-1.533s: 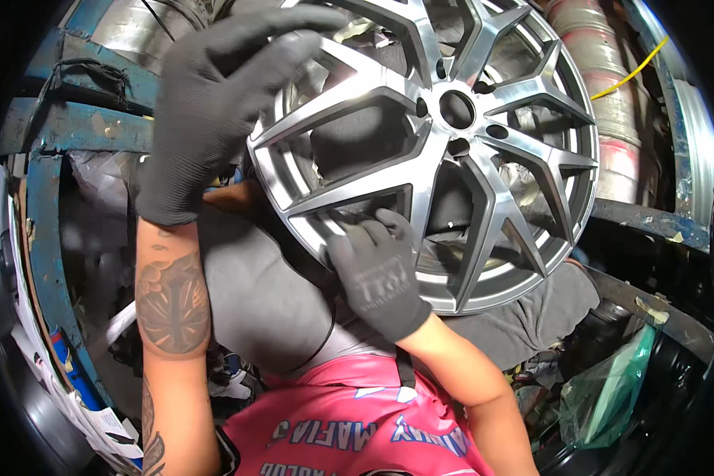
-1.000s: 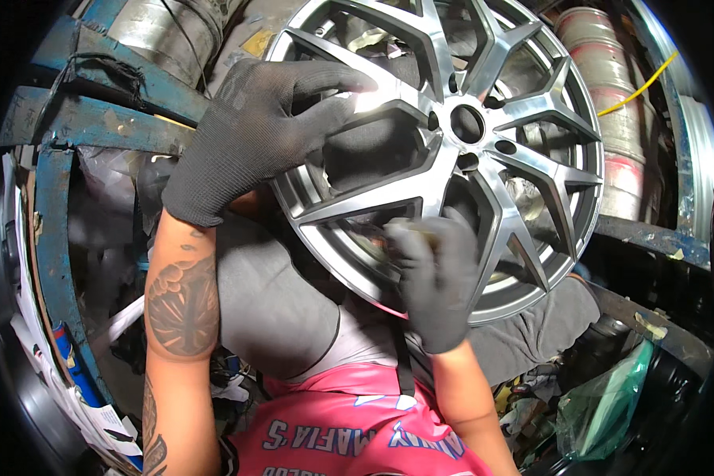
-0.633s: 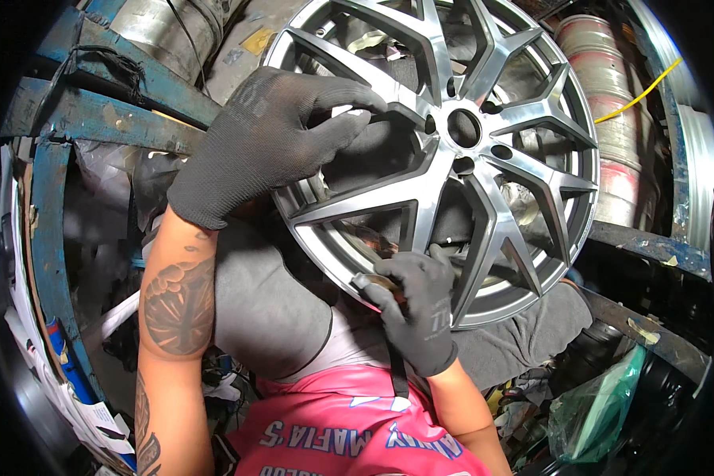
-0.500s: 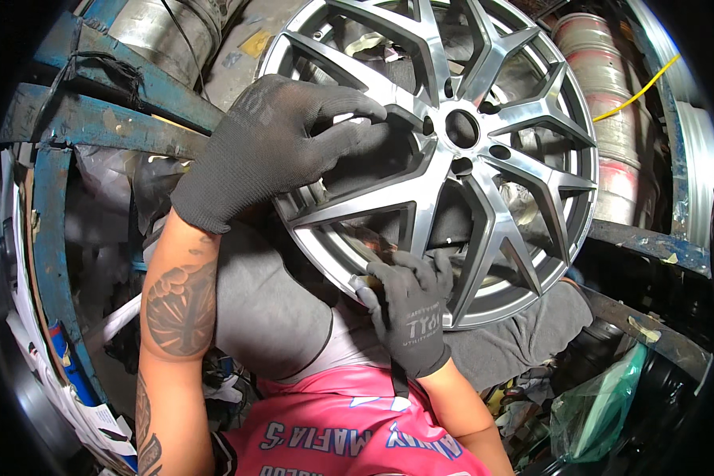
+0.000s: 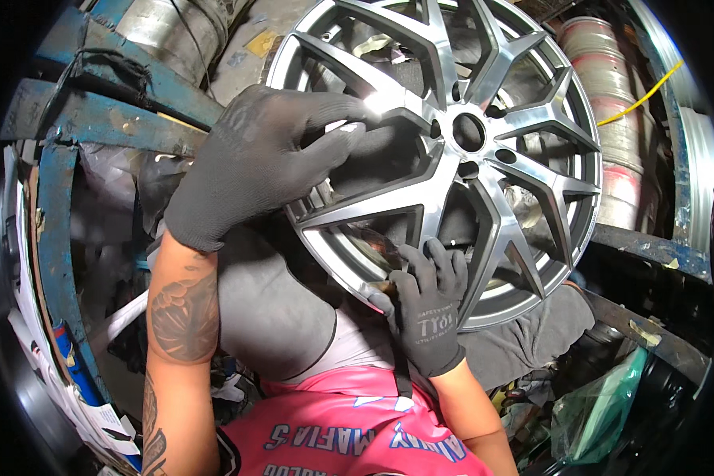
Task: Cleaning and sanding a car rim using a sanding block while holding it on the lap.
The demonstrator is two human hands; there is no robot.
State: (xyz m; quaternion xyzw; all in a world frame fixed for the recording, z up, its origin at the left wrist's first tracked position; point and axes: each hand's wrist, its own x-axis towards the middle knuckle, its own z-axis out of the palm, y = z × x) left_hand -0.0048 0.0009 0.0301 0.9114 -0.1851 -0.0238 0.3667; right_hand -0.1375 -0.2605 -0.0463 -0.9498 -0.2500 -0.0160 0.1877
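One alloy wheel rim (image 5: pixel 373 201) in play, folks, with one centre bore (image 5: pixel 469 132) and, count them, five lug holes (image 5: pixel 505 156)! Two gloved hands here: one left hand (image 5: pixel 254 163), one right hand (image 5: pixel 428 316). One yellow cord (image 5: pixel 642 100), one green plastic bag (image 5: pixel 599 408), one pink jersey (image 5: pixel 333 420)!

From my remote seat I record one head-worn fisheye view, facing steeply down past the pink shirt (image 5: pixel 341 408), close above left hand (image 5: pixel 258 159), right hand (image 5: pixel 430 313) and wheel (image 5: pixel 440 176)
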